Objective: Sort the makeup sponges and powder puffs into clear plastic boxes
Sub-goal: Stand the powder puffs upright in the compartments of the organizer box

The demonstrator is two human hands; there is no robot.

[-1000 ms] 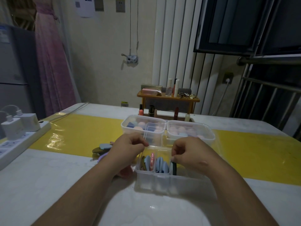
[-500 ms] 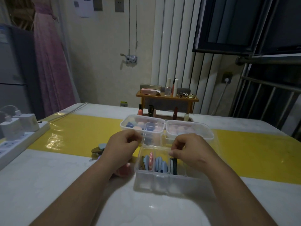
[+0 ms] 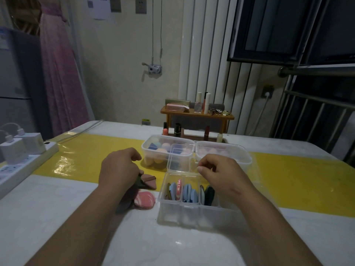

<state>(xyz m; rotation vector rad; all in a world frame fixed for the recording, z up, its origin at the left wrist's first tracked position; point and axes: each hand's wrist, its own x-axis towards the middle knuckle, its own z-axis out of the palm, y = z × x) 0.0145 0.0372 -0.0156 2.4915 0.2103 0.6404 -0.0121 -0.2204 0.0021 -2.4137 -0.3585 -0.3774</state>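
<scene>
Now the left hand [image 3: 120, 167] curls over loose puffs [image 3: 144, 200] on the desk [image 3: 57, 217], its grip hidden; right-hand fingers [image 3: 201, 168] pinch empty above the divided box [image 3: 192, 210]. Best lift one puff and slot it upright.

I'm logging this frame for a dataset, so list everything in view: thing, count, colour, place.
Divided clear plastic box: one, near centre, flat powder puffs upright in it, blue, pink, dark.
Loose flat puffs: several, pink, brown, dark, left of that box.
Clear tubs of rounded sponges: two, behind, pink, orange, blue.
Wooden shelf with cosmetics: one, far edge.
White power strip with chargers: one, far left.
Yellow table runner: one, across table.
Left hand: over loose puffs.
Right hand: fingers curled over the divided box.
</scene>
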